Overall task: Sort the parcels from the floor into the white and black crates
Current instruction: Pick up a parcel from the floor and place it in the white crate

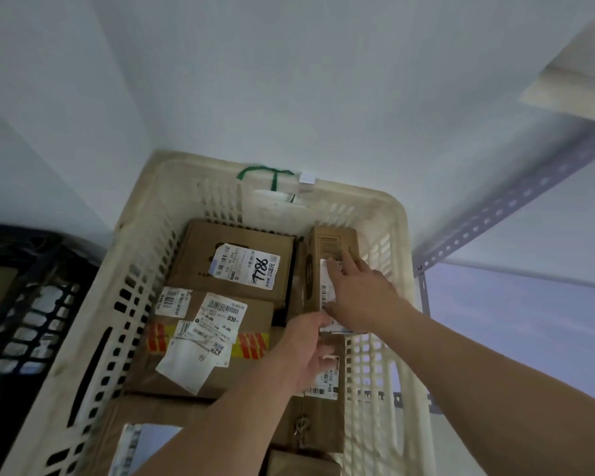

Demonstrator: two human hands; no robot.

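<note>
The white crate (117, 304) stands in the middle, with the black crate (31, 304) just beside it on the left. Several parcels lie in the white crate. A narrow box (327, 245) runs along its right wall. The right hand (361, 293) rests on top of this box, arm reaching in from the lower right, fingers straight and spread, thumb at the box's side. The left hand (306, 352) is at the box's near end, above a small box (320, 417), fingers curled. Whether it grips either box cannot be told.
</note>
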